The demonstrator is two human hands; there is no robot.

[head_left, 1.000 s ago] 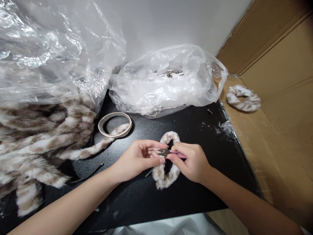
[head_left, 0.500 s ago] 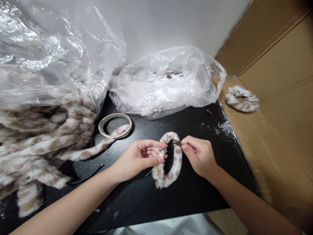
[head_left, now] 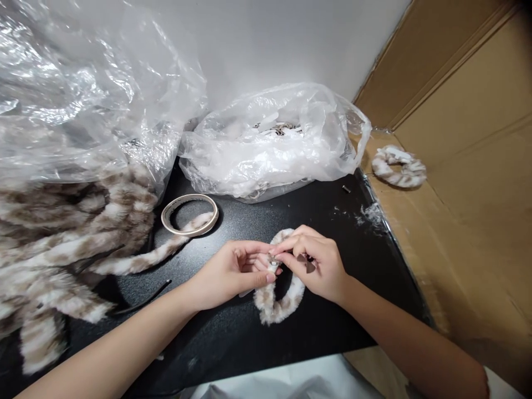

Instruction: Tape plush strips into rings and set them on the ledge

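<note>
A furry white-and-brown loop (head_left: 291,303) lies on the black tabletop, its two sides curving round a narrow gap. My left hand (head_left: 233,274) is closed on the loop's left side, pinching a small pale tip between thumb and fingers. From the other side, my right hand (head_left: 322,263) brings its thumb and forefinger to that same tip. A small dark metal tool (head_left: 310,264) is tucked in the curled fingers of my right hand; most of it is hidden, so its kind is unclear.
Furry strips (head_left: 83,238) pile up at the left beneath a clear plastic bag (head_left: 95,105). A tape roll (head_left: 162,220) rests over one strip's end. Behind stands another plastic bag (head_left: 270,155) with small parts inside. A finished-looking furry ring (head_left: 401,176) sits on cardboard (head_left: 465,183) at the right.
My right hand has moved left from the loop's far right side to the tip in my left hand. The metal tool has shifted from its fingertips back into the palm.
</note>
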